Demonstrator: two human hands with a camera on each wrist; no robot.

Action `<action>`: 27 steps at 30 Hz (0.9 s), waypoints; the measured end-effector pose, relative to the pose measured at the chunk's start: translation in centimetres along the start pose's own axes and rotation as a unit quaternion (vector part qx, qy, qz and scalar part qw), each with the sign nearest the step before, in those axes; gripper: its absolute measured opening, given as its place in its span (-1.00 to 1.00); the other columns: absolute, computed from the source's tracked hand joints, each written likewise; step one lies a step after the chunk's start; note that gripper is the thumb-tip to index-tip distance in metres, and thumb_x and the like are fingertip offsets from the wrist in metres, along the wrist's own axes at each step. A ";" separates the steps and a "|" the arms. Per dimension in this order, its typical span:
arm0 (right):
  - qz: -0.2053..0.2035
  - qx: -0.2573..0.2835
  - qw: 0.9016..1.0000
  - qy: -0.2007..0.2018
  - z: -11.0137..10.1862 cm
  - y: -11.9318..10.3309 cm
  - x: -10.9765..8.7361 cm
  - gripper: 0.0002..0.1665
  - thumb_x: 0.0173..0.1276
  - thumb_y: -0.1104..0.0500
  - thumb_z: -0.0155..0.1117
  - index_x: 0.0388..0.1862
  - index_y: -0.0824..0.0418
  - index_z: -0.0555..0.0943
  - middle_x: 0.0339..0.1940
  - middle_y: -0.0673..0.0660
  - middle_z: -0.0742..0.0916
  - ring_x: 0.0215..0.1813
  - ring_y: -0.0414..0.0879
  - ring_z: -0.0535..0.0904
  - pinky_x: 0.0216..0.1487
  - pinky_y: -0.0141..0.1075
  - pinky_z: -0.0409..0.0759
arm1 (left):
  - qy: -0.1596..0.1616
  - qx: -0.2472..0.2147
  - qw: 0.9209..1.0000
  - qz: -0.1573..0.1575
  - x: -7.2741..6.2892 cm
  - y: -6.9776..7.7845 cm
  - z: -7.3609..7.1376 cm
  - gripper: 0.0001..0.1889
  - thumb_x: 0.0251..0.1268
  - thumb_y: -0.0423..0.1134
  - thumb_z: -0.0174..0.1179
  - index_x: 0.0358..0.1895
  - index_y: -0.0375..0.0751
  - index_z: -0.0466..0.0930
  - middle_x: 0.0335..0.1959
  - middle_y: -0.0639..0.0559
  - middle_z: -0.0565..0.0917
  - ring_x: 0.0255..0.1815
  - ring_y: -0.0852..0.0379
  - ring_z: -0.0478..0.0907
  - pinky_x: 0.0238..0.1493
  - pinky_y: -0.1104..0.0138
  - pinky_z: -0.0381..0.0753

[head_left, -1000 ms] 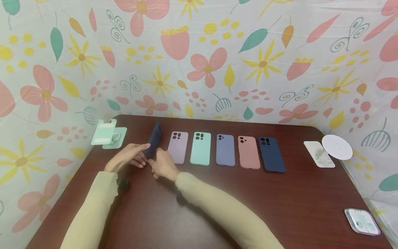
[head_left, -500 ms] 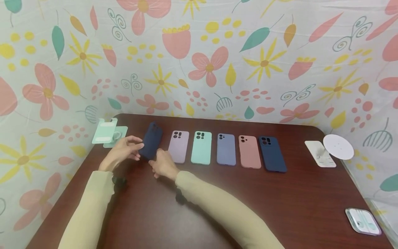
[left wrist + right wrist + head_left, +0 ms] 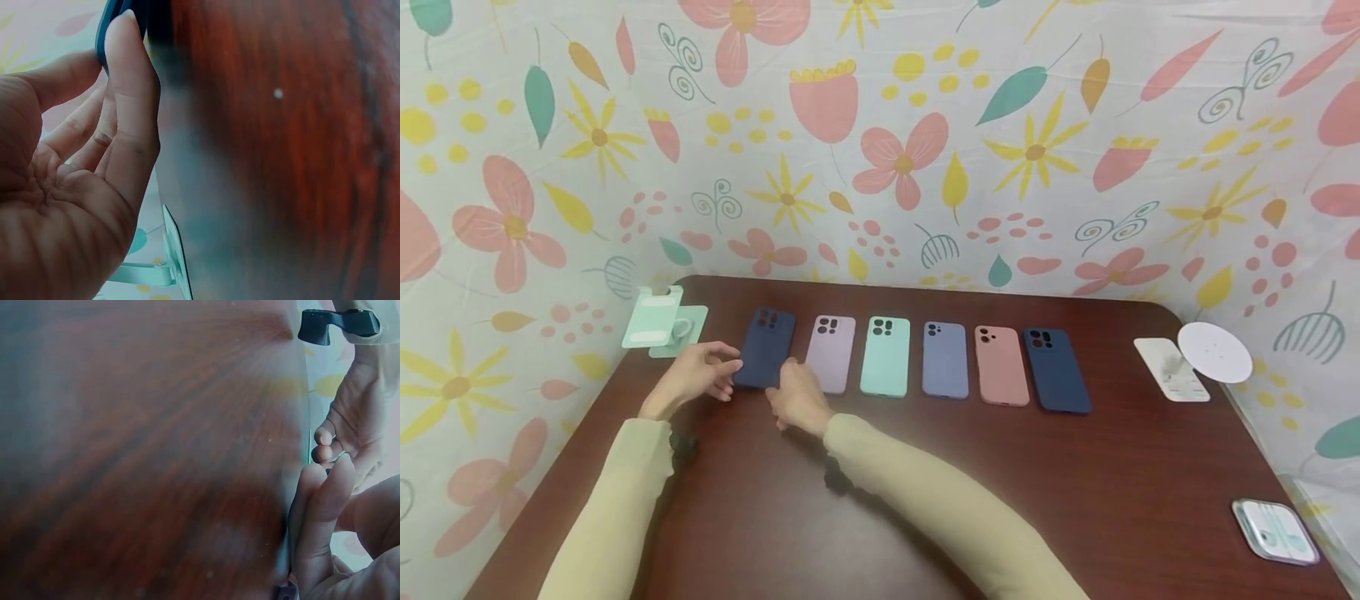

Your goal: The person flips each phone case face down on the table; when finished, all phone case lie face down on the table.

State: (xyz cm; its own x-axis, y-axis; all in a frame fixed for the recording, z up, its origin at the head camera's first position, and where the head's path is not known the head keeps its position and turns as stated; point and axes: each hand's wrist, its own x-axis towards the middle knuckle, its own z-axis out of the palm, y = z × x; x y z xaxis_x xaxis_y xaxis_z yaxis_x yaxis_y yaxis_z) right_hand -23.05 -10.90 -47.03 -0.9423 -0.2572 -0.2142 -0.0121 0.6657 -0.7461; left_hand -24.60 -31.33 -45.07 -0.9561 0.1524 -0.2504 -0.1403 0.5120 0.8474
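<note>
In the head view a dark blue phone case [image 3: 766, 346] lies back side up at the left end of a row of cases, camera cutouts toward the wall. My left hand [image 3: 700, 373] pinches its lower left edge between thumb and fingers. The left wrist view shows a bit of the dark blue case [image 3: 111, 28] at these fingertips. At the lower right corner of the same case, my right hand [image 3: 797, 398] holds the edge with curled fingers. The right wrist view shows the right fingers [image 3: 319, 512] close over the table, the left hand [image 3: 359, 419] beyond them.
Right of it lie a lilac case [image 3: 831, 350], a mint case [image 3: 886, 358], a periwinkle case [image 3: 946, 360], a pink case [image 3: 1002, 367] and another navy case [image 3: 1058, 371]. A mint phone stand [image 3: 651, 321] is left, a white stand [image 3: 1214, 352] right, boxed earphones [image 3: 1274, 532] front right.
The dark blue case has gone from tilted up on its edge to lying flat. My left hand has moved slightly left with it; the right hand has hardly moved.
</note>
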 end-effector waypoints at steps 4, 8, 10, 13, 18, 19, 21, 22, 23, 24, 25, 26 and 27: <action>0.006 -0.022 1.000 0.003 0.3 0.2 0.2 -0.29 0.59 0.19 0.38 0.50 0.57 0.37 -0.76 0.04 0.68 -0.84 -0.22 0.60 -0.65 -0.47 0.59 | 0.009 0.027 1.000 0.011 0.1 0.0 0.3 -0.53 0.62 -0.29 0.27 0.37 -0.59 0.51 -0.48 -0.07 0.69 -0.54 0.16 0.73 -0.36 0.24 0.85; 0.010 -0.033 0.999 0.007 0.6 0.3 0.3 -0.27 0.59 0.20 0.37 0.53 0.56 0.34 -0.73 0.08 0.68 -0.83 -0.20 0.61 -0.67 -0.45 0.58 | 0.022 0.064 0.997 0.029 0.3 -0.1 0.6 -0.53 0.59 -0.28 0.30 0.33 -0.61 0.56 -0.50 -0.12 0.73 -0.57 0.16 0.73 -0.41 0.24 0.84; 0.009 -0.030 0.999 0.005 0.3 0.1 0.0 -0.26 0.59 0.20 0.37 0.54 0.57 0.33 -0.72 0.09 0.69 -0.82 -0.19 0.62 -0.66 -0.44 0.59 | 0.026 0.085 0.995 0.035 0.4 0.0 0.7 -0.54 0.59 -0.28 0.30 0.30 -0.62 0.58 -0.49 -0.14 0.75 -0.59 0.17 0.72 -0.43 0.25 0.83; 0.007 -0.023 1.000 0.007 -0.2 -0.2 -0.4 -0.26 0.59 0.23 0.36 0.53 0.60 0.32 -0.71 0.11 0.69 -0.81 -0.18 0.63 -0.66 -0.43 0.60 | 0.024 0.115 0.992 0.037 0.5 0.3 0.9 -0.53 0.58 -0.27 0.30 0.29 -0.65 0.59 -0.51 -0.16 0.75 -0.61 0.18 0.71 -0.45 0.27 0.81; 0.009 -0.020 1.000 0.007 0.1 0.1 0.0 -0.28 0.58 0.24 0.35 0.52 0.59 0.33 -0.66 0.12 0.69 -0.81 -0.19 0.63 -0.65 -0.43 0.60 | 0.024 0.145 0.989 0.020 0.6 0.9 1.1 -0.52 0.58 -0.26 0.30 0.31 -0.63 0.58 -0.54 -0.10 0.70 -0.64 0.21 0.68 -0.46 0.28 0.80; 0.010 -0.022 1.000 0.005 0.2 0.3 0.1 -0.27 0.58 0.24 0.34 0.54 0.58 0.32 -0.67 0.11 0.70 -0.81 -0.20 0.63 -0.63 -0.44 0.61 | 0.025 0.150 0.988 0.017 0.6 0.9 1.2 -0.53 0.58 -0.26 0.30 0.31 -0.62 0.58 -0.54 -0.09 0.69 -0.64 0.21 0.68 -0.47 0.28 0.80; 0.014 -0.018 1.000 -0.004 0.2 0.4 0.2 -0.23 0.58 0.21 0.36 0.57 0.58 0.30 -0.70 0.11 0.71 -0.82 -0.20 0.62 -0.59 -0.47 0.61 | 0.027 0.157 0.987 0.012 0.6 1.0 1.3 -0.54 0.57 -0.27 0.30 0.32 -0.59 0.58 -0.54 -0.08 0.69 -0.65 0.22 0.67 -0.47 0.29 0.79; 0.014 -0.014 1.000 -0.009 0.0 0.3 0.1 -0.19 0.58 0.20 0.37 0.59 0.58 0.27 -0.72 0.10 0.69 -0.82 -0.20 0.62 -0.55 -0.49 0.60 | 0.028 0.162 0.986 0.012 0.7 1.0 1.3 -0.54 0.57 -0.27 0.30 0.32 -0.58 0.58 -0.53 -0.08 0.69 -0.65 0.21 0.67 -0.46 0.29 0.79; 0.012 -0.016 1.000 -0.011 0.0 0.3 0.0 -0.16 0.59 0.17 0.38 0.62 0.57 0.25 -0.74 0.09 0.69 -0.82 -0.19 0.62 -0.55 -0.49 0.59 | 0.029 0.165 0.986 0.012 0.7 0.9 1.3 -0.54 0.57 -0.27 0.31 0.32 -0.57 0.58 -0.53 -0.08 0.70 -0.65 0.21 0.67 -0.46 0.29 0.79; 0.009 -0.017 1.000 -0.012 -0.1 0.3 -0.1 -0.12 0.59 0.14 0.38 0.65 0.55 0.22 -0.76 0.08 0.69 -0.81 -0.19 0.62 -0.53 -0.49 0.59 | 0.030 0.169 0.985 0.013 0.7 0.9 1.3 -0.54 0.57 -0.26 0.31 0.32 -0.57 0.58 -0.52 -0.11 0.72 -0.65 0.19 0.68 -0.46 0.28 0.78; 0.002 -0.019 1.000 -0.013 -0.3 0.3 -0.4 -0.09 0.60 0.10 0.39 0.66 0.53 0.21 -0.78 0.07 0.69 -0.81 -0.18 0.62 -0.54 -0.47 0.58 | 0.031 0.174 0.984 0.013 0.6 0.8 1.4 -0.53 0.57 -0.24 0.31 0.33 -0.55 0.57 -0.50 -0.13 0.73 -0.64 0.17 0.68 -0.45 0.28 0.77; -0.008 -0.021 1.000 -0.014 -0.6 0.2 -0.8 -0.07 0.60 0.07 0.40 0.68 0.51 0.20 -0.78 0.06 0.68 -0.81 -0.18 0.62 -0.53 -0.46 0.57 | 0.035 0.180 0.983 0.014 0.6 0.7 1.4 -0.51 0.58 -0.22 0.30 0.34 -0.54 0.57 -0.47 -0.15 0.75 -0.62 0.15 0.68 -0.44 0.27 0.76; -0.019 -0.025 0.999 -0.012 -0.9 0.2 -1.2 -0.06 0.60 0.05 0.40 0.69 0.49 0.20 -0.78 0.05 0.68 -0.80 -0.17 0.62 -0.55 -0.44 0.57 | 0.045 0.190 0.981 0.016 0.5 0.6 1.4 -0.50 0.58 -0.18 0.31 0.35 -0.52 0.57 -0.43 -0.17 0.77 -0.57 0.14 0.68 -0.42 0.28 0.74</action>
State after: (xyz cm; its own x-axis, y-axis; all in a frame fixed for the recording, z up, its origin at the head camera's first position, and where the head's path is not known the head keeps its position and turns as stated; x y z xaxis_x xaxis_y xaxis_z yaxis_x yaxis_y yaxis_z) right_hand -22.25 -9.85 -46.33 -0.9328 -0.2991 -0.2012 -0.0654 0.6894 -0.7214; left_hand -24.80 -29.70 -45.32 -0.9795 0.1078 -0.1699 -0.0197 0.7890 0.6141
